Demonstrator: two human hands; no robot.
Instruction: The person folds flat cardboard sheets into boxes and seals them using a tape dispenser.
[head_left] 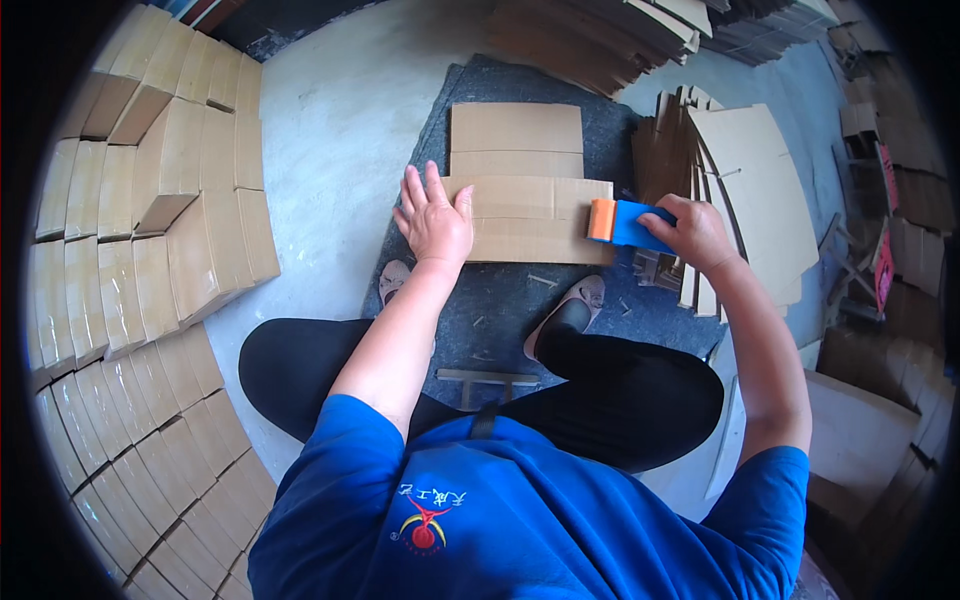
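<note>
A brown cardboard box (530, 235), folded flat or nearly so, lies in front of me, with one flap (516, 128) stretching away on the far side. Fingers spread, my left hand (437, 220) rests at the box's left edge and holds nothing. My right hand (693, 232) grips a blue tape dispenser (635, 225) by its handle. The dispenser's orange front end (601, 219) is over the box's right edge. Whether tape runs from it onto the cardboard, I cannot tell.
Stacked closed cartons (150, 190) form a wall on the left. Flat cardboard sheets (755, 190) lean at the right, and more cardboard piles (590, 40) lie beyond. A dark mat (480, 80) is under the box. My feet are just this side of it.
</note>
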